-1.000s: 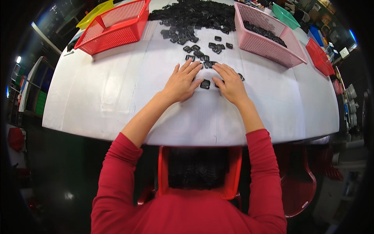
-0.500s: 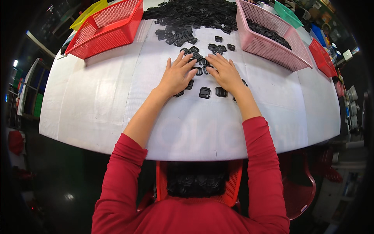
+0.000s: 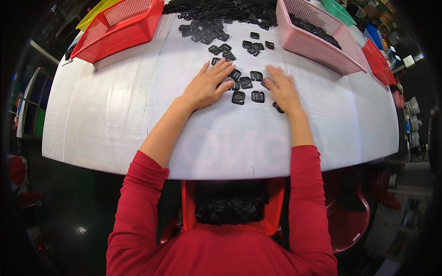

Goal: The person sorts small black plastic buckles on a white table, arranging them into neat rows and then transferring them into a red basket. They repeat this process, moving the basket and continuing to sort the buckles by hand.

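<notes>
Several black plastic buckles point(image 3: 246, 83) lie loose on the white table between my hands. My left hand point(image 3: 208, 86) rests over the left side of this group, fingers stretched out, its fingertips by a few buckles and partly covering some. To the right, my right hand point(image 3: 283, 89) is spread and slightly blurred, with a buckle partly hidden by its thumb and another under the wrist. Neither hand grips anything. Farther off, a small cluster of buckles point(image 3: 253, 47) lies apart, and behind it a large heap of buckles point(image 3: 221, 14) covers the table's far side.
A red basket point(image 3: 124, 39) stands at the far left with a yellow one point(image 3: 94, 14) behind it. At the right, a pink basket point(image 3: 322, 55) holds black pieces, beside a red tray point(image 3: 378, 64). Below the table's near edge, a red basket point(image 3: 276, 207) holds more black pieces.
My right hand has moved right, away from my left, uncovering buckles between them. My left hand stays near its place. The whole view has shifted slightly.
</notes>
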`<state>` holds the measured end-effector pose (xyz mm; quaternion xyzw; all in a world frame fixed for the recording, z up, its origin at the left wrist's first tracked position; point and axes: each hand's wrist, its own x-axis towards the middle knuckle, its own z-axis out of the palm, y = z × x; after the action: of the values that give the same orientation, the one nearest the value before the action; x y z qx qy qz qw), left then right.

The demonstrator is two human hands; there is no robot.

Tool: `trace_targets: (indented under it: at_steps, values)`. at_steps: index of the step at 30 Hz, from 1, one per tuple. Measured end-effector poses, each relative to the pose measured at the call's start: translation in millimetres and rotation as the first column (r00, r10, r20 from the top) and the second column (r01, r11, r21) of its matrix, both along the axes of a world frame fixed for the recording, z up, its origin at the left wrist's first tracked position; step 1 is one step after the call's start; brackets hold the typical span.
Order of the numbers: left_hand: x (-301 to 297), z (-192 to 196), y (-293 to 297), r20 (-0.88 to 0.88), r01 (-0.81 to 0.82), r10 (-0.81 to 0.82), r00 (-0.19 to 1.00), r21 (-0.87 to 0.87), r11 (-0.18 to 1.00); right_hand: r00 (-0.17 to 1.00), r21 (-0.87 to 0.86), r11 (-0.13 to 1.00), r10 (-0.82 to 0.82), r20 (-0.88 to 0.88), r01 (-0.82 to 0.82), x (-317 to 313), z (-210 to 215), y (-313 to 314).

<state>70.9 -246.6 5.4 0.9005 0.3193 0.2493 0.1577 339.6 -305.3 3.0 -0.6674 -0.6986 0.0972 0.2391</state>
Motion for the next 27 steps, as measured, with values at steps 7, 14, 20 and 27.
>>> trace_targets:
  at_steps: [7,14,20,27]
  values:
    - [5.4,3.3,-48.2,0.065,0.032,-0.029,0.997,-0.047,0.998,0.953,0.123,0.958,0.274,-0.128,-0.259,-58.1,-0.5,-34.0]
    - [-43.8,15.3,-177.3,0.109,0.19,-0.166,0.98,-0.264,0.946,0.889,0.082,0.914,0.405,-0.214,-0.397,-80.4,23.3,-165.8]
    - [-79.6,40.4,-268.2,0.267,0.37,-0.261,0.928,-0.559,0.742,0.806,-0.015,0.859,0.475,-0.352,-0.512,-91.6,39.3,-265.3]
    - [-93.3,56.8,-139.2,0.194,-0.047,0.098,0.976,-0.249,0.967,0.895,0.175,0.904,0.418,-0.159,-0.391,-63.3,75.3,-175.0]
